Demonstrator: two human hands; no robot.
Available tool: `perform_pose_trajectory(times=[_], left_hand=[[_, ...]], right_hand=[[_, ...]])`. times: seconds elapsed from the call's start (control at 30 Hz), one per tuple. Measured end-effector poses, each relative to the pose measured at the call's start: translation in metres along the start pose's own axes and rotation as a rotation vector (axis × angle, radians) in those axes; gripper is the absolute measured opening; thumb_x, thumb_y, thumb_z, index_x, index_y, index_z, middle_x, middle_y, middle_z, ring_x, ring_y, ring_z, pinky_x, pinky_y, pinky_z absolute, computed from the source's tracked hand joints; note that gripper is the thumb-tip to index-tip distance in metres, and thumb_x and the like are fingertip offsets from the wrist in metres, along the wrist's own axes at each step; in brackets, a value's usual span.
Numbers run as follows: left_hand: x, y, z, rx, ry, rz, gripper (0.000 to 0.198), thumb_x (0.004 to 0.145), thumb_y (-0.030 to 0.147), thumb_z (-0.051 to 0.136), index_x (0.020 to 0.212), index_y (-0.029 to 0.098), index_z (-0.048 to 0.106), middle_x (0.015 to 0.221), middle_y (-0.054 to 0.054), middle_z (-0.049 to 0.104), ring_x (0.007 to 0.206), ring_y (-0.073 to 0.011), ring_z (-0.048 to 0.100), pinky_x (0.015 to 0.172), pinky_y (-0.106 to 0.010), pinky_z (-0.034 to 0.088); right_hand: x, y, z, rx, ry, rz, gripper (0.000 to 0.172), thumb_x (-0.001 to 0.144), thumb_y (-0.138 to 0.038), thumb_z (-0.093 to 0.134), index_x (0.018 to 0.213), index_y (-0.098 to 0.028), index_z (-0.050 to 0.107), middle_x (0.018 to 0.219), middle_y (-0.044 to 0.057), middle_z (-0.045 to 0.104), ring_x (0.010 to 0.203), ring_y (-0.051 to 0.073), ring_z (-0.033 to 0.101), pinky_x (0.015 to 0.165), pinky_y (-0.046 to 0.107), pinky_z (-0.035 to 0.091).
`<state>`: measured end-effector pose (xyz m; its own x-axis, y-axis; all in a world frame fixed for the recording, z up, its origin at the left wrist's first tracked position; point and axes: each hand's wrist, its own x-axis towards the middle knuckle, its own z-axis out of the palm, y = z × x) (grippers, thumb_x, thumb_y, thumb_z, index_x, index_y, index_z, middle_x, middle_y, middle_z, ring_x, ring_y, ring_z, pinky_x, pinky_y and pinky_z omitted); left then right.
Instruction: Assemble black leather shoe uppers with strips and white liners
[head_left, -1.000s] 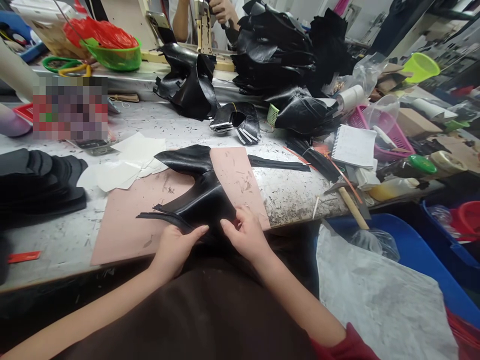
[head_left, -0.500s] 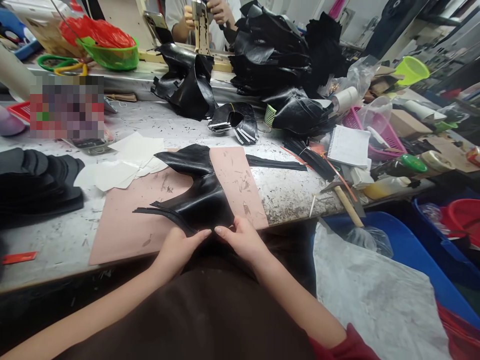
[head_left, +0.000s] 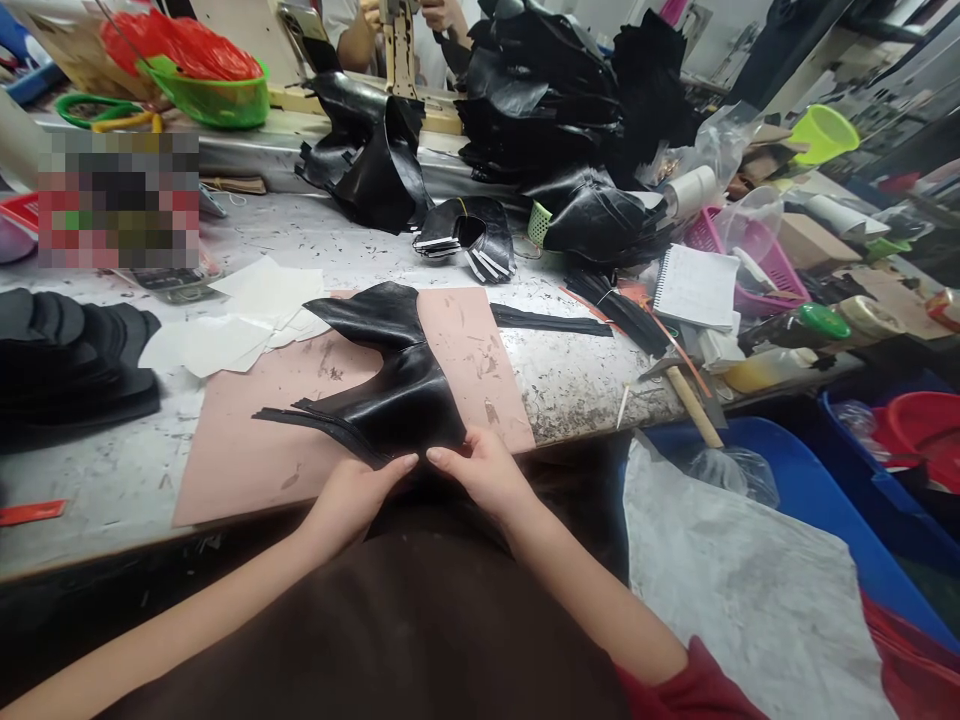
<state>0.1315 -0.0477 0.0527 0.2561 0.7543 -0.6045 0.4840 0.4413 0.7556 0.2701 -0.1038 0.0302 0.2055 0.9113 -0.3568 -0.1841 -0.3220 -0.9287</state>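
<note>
Black leather piece [head_left: 405, 390] reaches the front edge of the bench [head_left: 574, 385] at six o'clock, in the pinching grip of left hand [head_left: 352, 495] and right hand [head_left: 484, 475]; pink board [head_left: 476, 350] beneath lies bare towards three and eight. From here it looks glossy, curved.

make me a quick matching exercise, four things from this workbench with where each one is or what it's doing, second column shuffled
1. black leather piece
2. pink board
3. spiral notebook
4. green basket

A. beside the pink basket
B. holding red plastic
C. gripped at its near edge by the left hand and right hand
D. lying under the leather

Pairs: 1-C, 2-D, 3-A, 4-B
</note>
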Motion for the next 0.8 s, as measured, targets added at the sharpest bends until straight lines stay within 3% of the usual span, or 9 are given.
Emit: perform_pose_trajectory(times=[0.17, 0.3, 0.47, 0.7, 0.8], left_hand=[[-0.0005, 0.0013, 0.0007, -0.115, -0.054, 0.032, 0.018, 0.051, 0.03, 0.075, 0.05, 0.021, 0.059, 0.036, 0.003, 0.053, 0.053, -0.0229, 0.06, 0.045, -0.027, 0.041], [-0.0002, 0.0012, 0.0013, -0.143, -0.019, 0.05, 0.015, 0.05, 0.027, 0.075, 0.056, 0.021, 0.062, 0.044, 0.0, 0.059, 0.06, -0.0249, 0.062, 0.048, -0.028, 0.045], [-0.0007, 0.0001, 0.0025, -0.1, 0.011, -0.027, 0.018, 0.049, 0.028, 0.075, 0.048, 0.02, 0.059, 0.04, 0.001, 0.056, 0.054, -0.0224, 0.06, 0.046, -0.027, 0.044], [-0.0034, 0.0043, 0.0073, -0.262, -0.014, -0.079, 0.016, 0.051, 0.023, 0.074, 0.049, 0.017, 0.059, 0.036, 0.003, 0.052, 0.052, -0.0201, 0.059, 0.049, -0.027, 0.047], [-0.0012, -0.0015, 0.0071, -0.377, -0.075, -0.093, 0.015, 0.052, 0.023, 0.076, 0.058, 0.015, 0.064, 0.044, 0.002, 0.059, 0.051, -0.0169, 0.059, 0.054, -0.027, 0.051]], right_hand=[[-0.0016, -0.001, 0.002, -0.007, 0.02, 0.009, 0.019, 0.064, -0.031, 0.063, 0.073, -0.016, 0.058, 0.07, 0.001, 0.06, 0.069, 0.015, 0.055, 0.065, 0.027, 0.045], [-0.0018, -0.0027, 0.003, -0.02, 0.019, 0.003, 0.016, 0.064, -0.03, 0.063, 0.067, -0.017, 0.054, 0.062, -0.002, 0.053, 0.062, 0.013, 0.05, 0.059, 0.025, 0.042], [-0.0008, -0.0041, 0.0041, -0.009, 0.001, -0.024, 0.017, 0.062, -0.031, 0.063, 0.063, -0.018, 0.053, 0.061, -0.003, 0.051, 0.061, 0.012, 0.048, 0.058, 0.024, 0.04], [0.0009, -0.0004, 0.0049, 0.02, 0.01, -0.031, 0.015, 0.062, -0.029, 0.063, 0.066, -0.016, 0.055, 0.065, -0.001, 0.054, 0.063, 0.013, 0.049, 0.059, 0.025, 0.042], [0.0014, 0.0019, 0.0046, 0.016, 0.022, -0.032, 0.015, 0.061, -0.029, 0.063, 0.066, -0.017, 0.055, 0.066, -0.001, 0.056, 0.065, 0.014, 0.051, 0.061, 0.026, 0.043]])
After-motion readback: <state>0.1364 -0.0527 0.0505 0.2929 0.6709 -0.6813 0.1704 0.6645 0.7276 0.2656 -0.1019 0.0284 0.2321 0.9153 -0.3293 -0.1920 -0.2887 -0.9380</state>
